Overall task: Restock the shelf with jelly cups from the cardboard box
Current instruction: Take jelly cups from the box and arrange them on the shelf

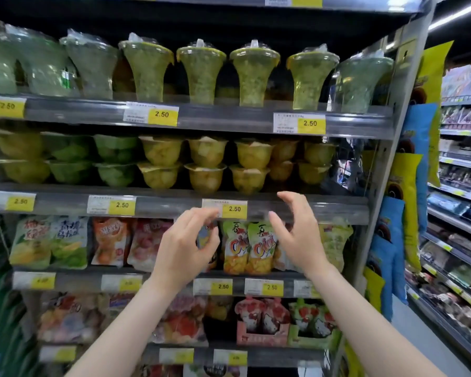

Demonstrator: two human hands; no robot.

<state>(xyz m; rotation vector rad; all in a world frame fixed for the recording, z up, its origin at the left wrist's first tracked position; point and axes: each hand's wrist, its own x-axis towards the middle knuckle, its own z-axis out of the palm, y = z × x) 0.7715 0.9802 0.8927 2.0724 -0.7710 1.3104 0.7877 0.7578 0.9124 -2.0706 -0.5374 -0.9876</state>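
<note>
Head view: both hands, left hand (184, 248) and right hand (299, 235), hover empty below jelly cups (206, 165).

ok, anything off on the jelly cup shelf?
Slightly. On the jelly cup shelf, the stacked cups at the right end sit further back and look less aligned than the neat front pairs. No spills or damage visible. Both hands are empty.

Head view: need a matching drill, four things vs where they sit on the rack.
Things:
1. tall green cups
2. stacked yellow jelly cups
3. mango pouches
4. pink cat cartons

Places:
A. shelf behind both hands
B. shelf below the hands, beside the right forearm
C. highest stocked shelf
D. shelf just above the fingertips

Pairs: 1-C, 2-D, 3-A, 4-B. Left hand and right hand hold nothing.
</note>
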